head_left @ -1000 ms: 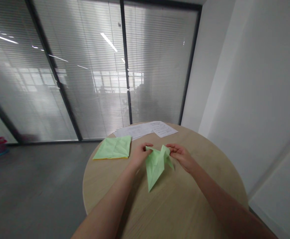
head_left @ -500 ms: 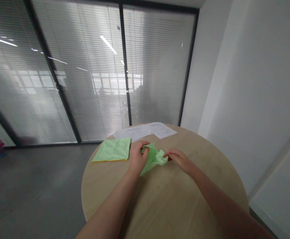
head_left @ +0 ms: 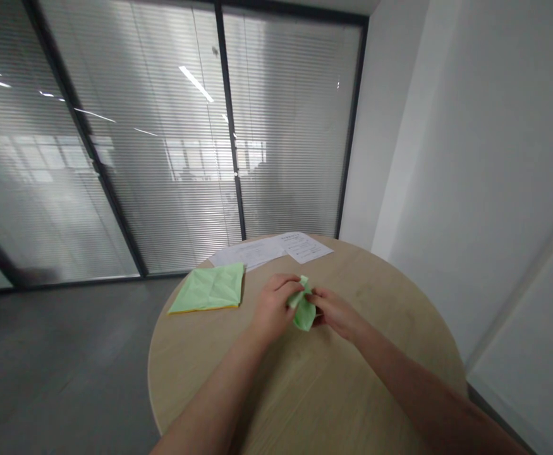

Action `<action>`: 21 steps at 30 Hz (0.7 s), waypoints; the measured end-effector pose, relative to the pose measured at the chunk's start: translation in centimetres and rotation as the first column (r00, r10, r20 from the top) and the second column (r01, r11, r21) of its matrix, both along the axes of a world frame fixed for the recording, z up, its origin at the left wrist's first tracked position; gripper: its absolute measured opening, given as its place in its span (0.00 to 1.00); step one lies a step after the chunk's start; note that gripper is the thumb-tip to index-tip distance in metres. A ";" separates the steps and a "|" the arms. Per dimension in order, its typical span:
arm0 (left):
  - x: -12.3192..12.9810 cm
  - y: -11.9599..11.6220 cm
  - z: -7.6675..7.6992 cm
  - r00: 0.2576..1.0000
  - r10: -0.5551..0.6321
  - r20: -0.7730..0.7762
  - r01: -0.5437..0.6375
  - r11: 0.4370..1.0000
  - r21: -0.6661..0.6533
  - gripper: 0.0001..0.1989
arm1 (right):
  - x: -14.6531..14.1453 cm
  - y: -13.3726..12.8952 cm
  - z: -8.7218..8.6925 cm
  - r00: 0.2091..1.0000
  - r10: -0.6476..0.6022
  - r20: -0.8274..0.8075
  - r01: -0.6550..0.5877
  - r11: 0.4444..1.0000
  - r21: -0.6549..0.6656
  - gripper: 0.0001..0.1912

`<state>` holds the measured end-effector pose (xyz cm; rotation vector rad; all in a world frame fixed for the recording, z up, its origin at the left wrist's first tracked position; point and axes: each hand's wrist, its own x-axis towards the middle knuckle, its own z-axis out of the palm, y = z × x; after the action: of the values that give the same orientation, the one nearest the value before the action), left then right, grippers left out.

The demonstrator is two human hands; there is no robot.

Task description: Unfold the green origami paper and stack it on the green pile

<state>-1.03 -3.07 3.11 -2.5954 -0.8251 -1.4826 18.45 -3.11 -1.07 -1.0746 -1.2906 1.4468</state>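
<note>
The left hand point(head_left: 272, 308) and the right hand point(head_left: 335, 313) meet over the middle of the round, pale wooden table point(head_left: 390, 328), both pinched on one small folded piece of light green paper point(head_left: 303, 308). The left thumb and fingers close on its upper left edge; the right fingertips grip its right side, so the paper sits bunched between the two hands, just above the tabletop — whether it touches the wood cannot be told.

By the look of it, the step in hand is a fold being gathered or collapsed, the paper drawn in tight rather than laid flat. The next move calls for matched pressure from both hands and a firm crease along one edge, without tearing the thin layers.

Further out, to the left, a flat stack of light green paper sheets point(head_left: 210, 289) lies near the table's edge, well apart from the hands. Beyond it, at the far rim, rest white printed sheets point(head_left: 276, 248).
</note>
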 end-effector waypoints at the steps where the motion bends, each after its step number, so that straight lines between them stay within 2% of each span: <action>1: -0.1 0.1 0.0 0.999 0.007 -0.046 -0.008 0.999 -0.036 0.15 | 0.1 0.3 -0.1 0.998 -0.055 -0.005 0.055 0.998 0.036 0.26; 4: -0.3 0.2 -0.1 0.977 -0.010 -0.214 -0.024 0.988 -0.154 0.29 | 1.2 1.4 -0.3 0.960 -0.272 0.063 0.256 0.948 0.192 0.24; 6: -0.2 0.1 -0.2 0.959 -0.052 -0.278 -0.013 0.974 -0.226 0.38 | 2.1 1.9 -0.4 0.908 -0.398 0.133 0.334 0.878 0.342 0.21; 7: -0.1 0.0 -0.2 0.960 -0.061 -0.275 -0.011 0.967 -0.256 0.40 | 2.5 2.0 -0.4 0.881 -0.445 0.164 0.345 0.838 0.422 0.19; 10: 0.4 -0.3 -0.2 0.985 -0.013 -0.172 -0.042 0.950 -0.309 0.32 | 3.0 1.7 -0.1 0.811 -0.528 0.251 0.291 0.737 0.610 0.13; 14: 0.7 -0.1 -0.2 0.994 0.101 -0.036 -0.107 0.942 -0.318 0.23 | 2.2 0.6 0.4 0.749 -0.563 0.350 0.140 0.650 0.747 0.12; 18: 0.7 0.3 -0.2 0.989 0.126 0.081 -0.079 0.900 -0.428 0.15 | 1.3 -0.1 0.6 0.734 -0.573 0.365 0.071 0.598 0.798 0.13; 21: 0.6 0.4 -0.1 0.978 0.119 0.170 -0.015 0.859 -0.512 0.14 | 1.3 -0.1 0.5 0.751 -0.563 0.346 0.086 0.603 0.793 0.13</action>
<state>-0.40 -2.64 3.01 -2.7408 -1.5031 -1.7140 19.76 -3.16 -0.53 -1.1082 -1.7443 0.1676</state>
